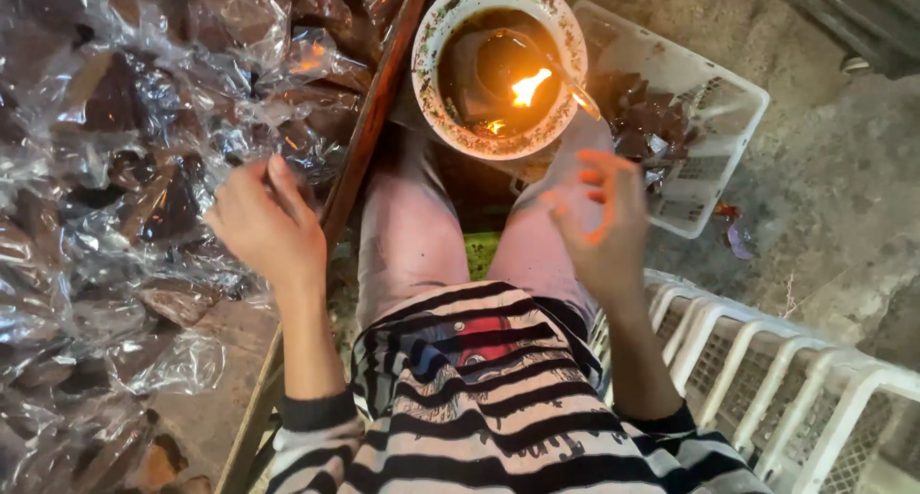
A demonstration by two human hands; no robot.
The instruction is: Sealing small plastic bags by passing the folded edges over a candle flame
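Bowl (427,48) between bags (115,168) and basket (738,101).

Wooden tray (369,120) at left: heaped with small clear-plastic packets (144,120) of dark brown contents, covering it up to its right rim. Bare concrete floor (824,178) at right: white plastic basket (714,77) holding more dark packets rests on it; white plastic crate (767,360) stands at lower right.

Glossy crinkled plastic wrappers (144,168), white plastic basket (728,101), rough concrete floor (843,197).
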